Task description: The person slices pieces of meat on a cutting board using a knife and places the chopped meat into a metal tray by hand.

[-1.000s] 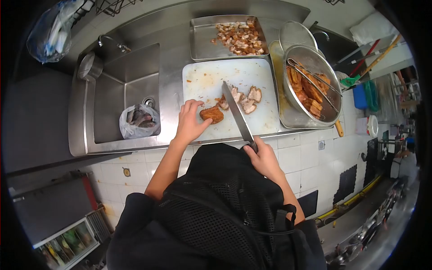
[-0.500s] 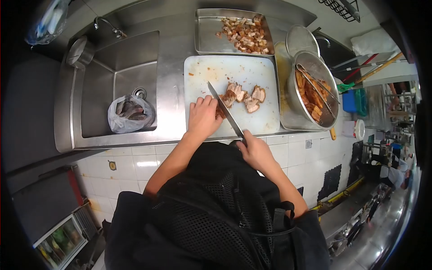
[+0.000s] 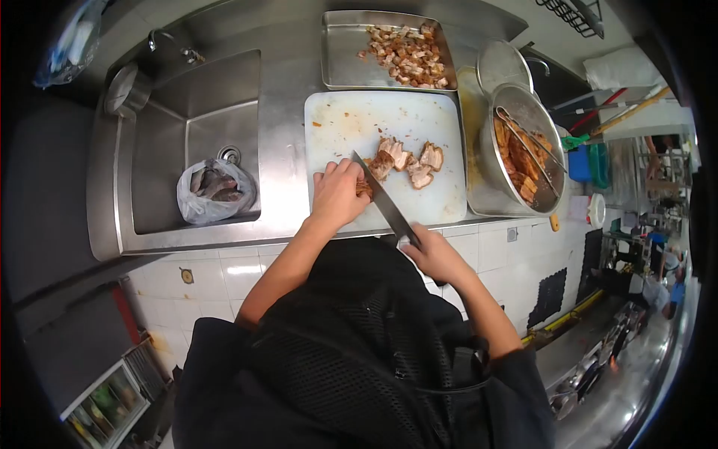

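Observation:
My left hand (image 3: 339, 193) is closed over a browned piece of meat (image 3: 363, 187) on the white cutting board (image 3: 336, 120), and hides most of it. The long knife (image 3: 389, 209) is in my right hand (image 3: 435, 254), held by its handle at the board's front edge. Its blade slants up and to the left, close against the fingertips of my left hand. Just right of the blade lie cut meat slices (image 3: 393, 156), and two more pale slices (image 3: 426, 166) sit further right.
Behind the board stands a metal tray (image 3: 344, 67) with chopped meat. To the right is a steel bowl (image 3: 550, 123) with large meat pieces and tongs (image 3: 535, 153). A sink (image 3: 161, 157) holding a plastic bag (image 3: 206, 209) is at the left.
My left hand has come down over the brown meat piece, covering it. The knife has moved left beside it, and over the last half second my right hand has shifted slightly right.

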`<state>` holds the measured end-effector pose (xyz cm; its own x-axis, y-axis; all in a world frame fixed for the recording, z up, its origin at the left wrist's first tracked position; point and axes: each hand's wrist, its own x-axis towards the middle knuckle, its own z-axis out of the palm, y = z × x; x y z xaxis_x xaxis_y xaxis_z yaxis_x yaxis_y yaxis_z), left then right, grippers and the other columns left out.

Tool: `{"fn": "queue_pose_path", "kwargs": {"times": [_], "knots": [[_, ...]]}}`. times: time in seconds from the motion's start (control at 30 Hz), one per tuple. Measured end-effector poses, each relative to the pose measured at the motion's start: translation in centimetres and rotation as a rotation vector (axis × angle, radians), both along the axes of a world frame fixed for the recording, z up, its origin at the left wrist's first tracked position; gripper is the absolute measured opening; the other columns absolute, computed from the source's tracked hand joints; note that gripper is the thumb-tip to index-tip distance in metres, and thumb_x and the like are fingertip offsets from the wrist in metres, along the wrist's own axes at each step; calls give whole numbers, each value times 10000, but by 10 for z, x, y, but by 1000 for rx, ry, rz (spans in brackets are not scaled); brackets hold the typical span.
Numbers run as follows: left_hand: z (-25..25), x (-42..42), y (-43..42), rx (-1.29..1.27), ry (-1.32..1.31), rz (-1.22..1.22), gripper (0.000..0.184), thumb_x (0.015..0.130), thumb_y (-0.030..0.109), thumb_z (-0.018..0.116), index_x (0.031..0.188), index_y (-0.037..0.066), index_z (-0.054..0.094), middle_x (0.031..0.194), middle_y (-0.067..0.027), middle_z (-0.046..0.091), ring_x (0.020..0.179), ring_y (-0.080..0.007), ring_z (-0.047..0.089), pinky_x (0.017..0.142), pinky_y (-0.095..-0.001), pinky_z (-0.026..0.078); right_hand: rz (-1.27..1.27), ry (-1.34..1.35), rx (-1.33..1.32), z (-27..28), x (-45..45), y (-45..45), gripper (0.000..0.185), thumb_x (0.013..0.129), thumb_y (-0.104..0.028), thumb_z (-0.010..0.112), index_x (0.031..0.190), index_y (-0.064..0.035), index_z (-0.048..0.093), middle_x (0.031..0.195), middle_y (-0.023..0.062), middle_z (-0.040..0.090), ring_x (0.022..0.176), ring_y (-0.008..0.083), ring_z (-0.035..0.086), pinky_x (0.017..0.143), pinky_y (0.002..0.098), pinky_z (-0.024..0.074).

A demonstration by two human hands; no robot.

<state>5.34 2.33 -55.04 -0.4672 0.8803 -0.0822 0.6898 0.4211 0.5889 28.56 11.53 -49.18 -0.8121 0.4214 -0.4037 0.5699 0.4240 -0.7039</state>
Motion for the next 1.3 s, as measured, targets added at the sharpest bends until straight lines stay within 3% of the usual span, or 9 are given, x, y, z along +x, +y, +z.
{"fn": "queue_pose_path", "kwargs": {"times": [0.07, 0.17, 0.27, 0.4, 0.53, 0.77, 0.87, 1.1, 1.3], "knots": [[-4, 1, -2, 6, -7, 29, 322, 741, 159, 772, 1035, 90, 663, 1103, -58, 635, 1116, -304, 570, 925, -480, 423, -55, -312, -240, 33, 19, 2, 306, 970, -212, 714, 1082, 31, 564, 897, 318, 682, 915, 528, 665, 778, 553, 520], [-8, -2, -8, 53, -9, -23, 311, 752, 147, 765, 1037, 81, 659, 1113, -72, 635, 1107, -318, 576, 944, -475, 443, -66, -18, -121, -16, 5, -1, 325, 963, -214, 731, 1098, 34, 569, 883, 301, 688, 904, 514, 675, 771, 544, 521], [-9, 2, -8, 76, -8, -54, 301, 759, 136, 769, 1033, 76, 659, 1105, -85, 638, 1076, -334, 584, 955, -467, 465, -124, -52, 3, -82, -40, -20, 344, 957, -194, 724, 1137, 56, 570, 909, 313, 704, 937, 512, 691, 808, 558, 540], [-9, -5, -11, 111, -38, -34, 392, 768, 135, 789, 1130, 67, 655, 1120, -116, 650, 1087, -349, 590, 971, -468, 474, -136, 32, 26, -82, -46, -3, 352, 945, -211, 735, 1145, 26, 569, 928, 293, 723, 939, 492, 702, 818, 576, 545], [-10, -6, -16, 90, -78, 24, 523, 777, 156, 808, 1260, 62, 632, 1189, -141, 637, 1123, -351, 592, 993, -455, 475, -151, -66, 160, -76, -45, 24, 341, 942, -243, 743, 1146, -28, 575, 914, 257, 727, 912, 474, 707, 790, 558, 551], [-10, -13, -40, 234, -193, 115, 585, 773, 171, 837, 1304, 53, 622, 1256, -154, 595, 1186, -355, 589, 1053, -451, 470, -135, -34, 185, -36, -24, -13, 327, 964, -229, 715, 1151, -35, 530, 883, 256, 724, 879, 489, 697, 761, 580, 534], [-15, -16, -47, 215, -268, 115, 568, 775, 156, 834, 1288, 43, 619, 1244, -151, 596, 1201, -356, 586, 1059, -449, 474, -83, -61, 202, -65, 5, -26, 321, 980, -233, 700, 1131, -22, 510, 832, 263, 706, 828, 504, 685, 737, 585, 527], [8, -4, -28, 210, -72, 0, 450, 812, 127, 773, 1220, 22, 613, 1217, -163, 590, 1158, -377, 588, 981, -441, 514, -106, -91, 185, 25, -5, -18, 299, 989, -215, 685, 1106, -13, 499, 798, 270, 696, 810, 507, 681, 721, 595, 518], [3, 4, -19, 104, 62, -21, 378, 799, 111, 753, 1121, -24, 607, 1146, -168, 586, 1097, -382, 569, 945, -477, 515, 35, -88, 243, 34, -24, -25, 280, 991, -197, 677, 1093, -12, 494, 811, 265, 697, 809, 510, 676, 723, 598, 513]]}}
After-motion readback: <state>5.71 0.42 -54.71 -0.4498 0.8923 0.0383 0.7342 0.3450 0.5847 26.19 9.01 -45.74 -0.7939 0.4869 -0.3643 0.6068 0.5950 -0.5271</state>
